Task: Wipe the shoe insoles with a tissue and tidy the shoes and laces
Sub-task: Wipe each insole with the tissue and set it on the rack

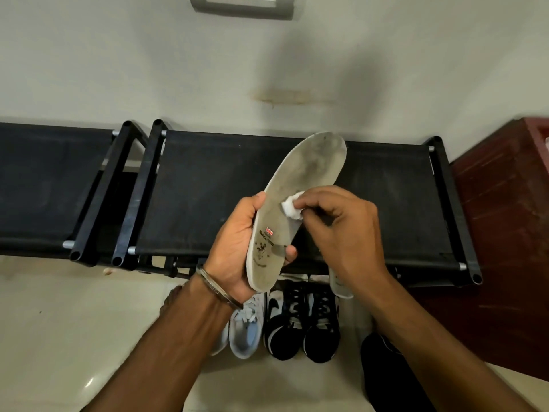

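Note:
A grey, dirt-stained insole (303, 179) with a small flag logo near its heel is held up in front of the rack, toe pointing up and right. My left hand (237, 248) grips its heel end, thumb on one edge and fingertips curled round the other. My right hand (347, 227) pinches a small wad of white tissue (292, 206) and presses it on the middle of the insole. On the floor below stand a black-and-white pair of sneakers (303, 322) and a pale blue-white pair (246, 328), partly hidden by my left wrist. A second insole (341, 285) shows behind my right wrist.
A black fabric-topped shoe rack (208, 188) runs along the wall, with a second rack (44, 185) to its left. A dark red cabinet (505, 218) stands at the right. The floor is cream tile (74, 337). A dark-clothed knee (383, 376) is at the lower right.

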Demonstrator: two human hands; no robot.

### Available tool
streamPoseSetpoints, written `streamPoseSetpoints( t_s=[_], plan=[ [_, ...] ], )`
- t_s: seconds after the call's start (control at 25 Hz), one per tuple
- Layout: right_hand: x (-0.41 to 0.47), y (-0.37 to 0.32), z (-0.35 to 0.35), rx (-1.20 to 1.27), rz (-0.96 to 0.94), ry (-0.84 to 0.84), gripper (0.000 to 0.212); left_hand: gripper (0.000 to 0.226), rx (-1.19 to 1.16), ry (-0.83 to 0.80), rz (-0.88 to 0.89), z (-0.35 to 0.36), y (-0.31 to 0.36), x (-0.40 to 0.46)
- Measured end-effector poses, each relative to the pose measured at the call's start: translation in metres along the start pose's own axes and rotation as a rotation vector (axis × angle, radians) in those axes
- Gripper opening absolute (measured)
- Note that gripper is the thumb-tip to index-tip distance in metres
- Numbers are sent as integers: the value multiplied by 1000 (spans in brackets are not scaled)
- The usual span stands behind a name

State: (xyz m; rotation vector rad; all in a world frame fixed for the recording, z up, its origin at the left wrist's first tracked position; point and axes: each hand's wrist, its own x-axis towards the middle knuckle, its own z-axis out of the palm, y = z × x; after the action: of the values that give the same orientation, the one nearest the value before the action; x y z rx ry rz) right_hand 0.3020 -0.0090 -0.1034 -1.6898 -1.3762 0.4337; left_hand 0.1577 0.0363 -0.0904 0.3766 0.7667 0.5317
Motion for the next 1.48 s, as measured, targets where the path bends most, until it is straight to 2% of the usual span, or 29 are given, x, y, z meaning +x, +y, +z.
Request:
streamPoseSetpoints(
  t_s=[0.08,0.12,0.24,0.32,0.44,0.52,0.68,0.76,0.88,0.92,1.0,1.12,1.2,1.32,1.36,1.48],
  plan=[
    [-7,-11,8,64,-107,-133,18,42,-25,-9,17,-2,6,0],
    [-6,-8,8,33,-153,-140,19,42,-30,-15,19,-2,8,-1],
    [7,15,-6,-59,-135,30,21,47,-3,-23,-6,-1,7,-3],
    [6,16,-8,-45,-132,50,20,45,7,-17,-16,0,6,-3],
    [-10,-7,8,-19,-294,-146,18,37,-44,-27,-18,-1,8,-3],
    [-9,-6,10,-43,-359,-180,17,36,-54,-30,-23,0,9,-4],
    [10,27,-13,-153,-200,65,21,46,-2,-44,-49,0,4,-4],
    [5,18,-8,-110,-182,30,20,44,-3,-44,-50,2,3,-4],
    [-12,-13,13,25,-307,-187,21,34,-46,-32,-30,1,8,-3],
    [-13,-15,14,26,-340,-212,20,33,-50,-40,-26,1,8,-4],
    [-5,-2,7,-34,-308,-111,18,36,-7,-93,-6,2,7,-5],
    [7,18,-9,-72,-96,123,19,45,64,-174,-14,4,2,-5],
    [3,9,-4,10,-44,95,19,43,59,-176,-35,7,0,-5],
    [-13,-14,12,100,-117,-58,17,32,-4,-148,-37,9,0,-4],
    [-13,-13,12,86,-134,-47,16,31,-2,-148,-34,9,0,-5],
    [3,8,-4,21,-82,130,16,41,60,-190,-34,9,-5,-4]
  ],
)
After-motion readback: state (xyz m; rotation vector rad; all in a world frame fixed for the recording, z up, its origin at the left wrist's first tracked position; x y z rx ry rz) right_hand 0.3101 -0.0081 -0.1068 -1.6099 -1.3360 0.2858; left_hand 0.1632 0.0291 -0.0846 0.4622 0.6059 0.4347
